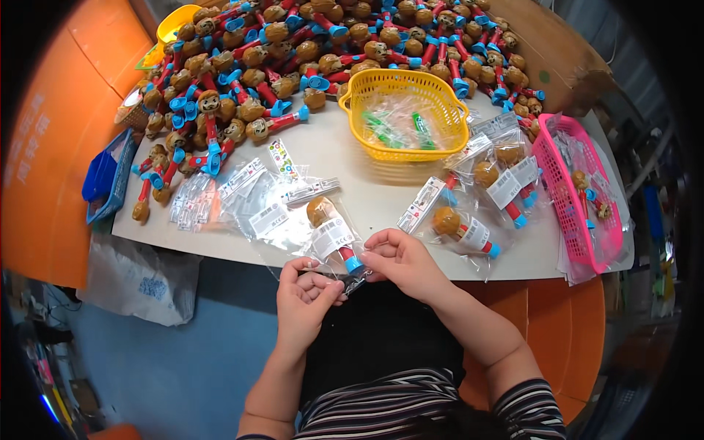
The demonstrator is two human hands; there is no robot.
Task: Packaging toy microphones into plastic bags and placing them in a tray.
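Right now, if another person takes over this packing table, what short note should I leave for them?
Left hand and right hand both pinch the open end of a clear bag holding one monkey-head toy, at the table edge. Done: sealed bags lie on the right and in the pink basket. Left: a big pile of loose toys at the back; empty bags wait in front.

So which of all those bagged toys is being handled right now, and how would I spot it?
Start at the yellow basket and come straight down to the table's near edge. There the left hand and right hand pinch one clear bag. Unlike the bagged toys to its right, its blue end overhangs the edge.
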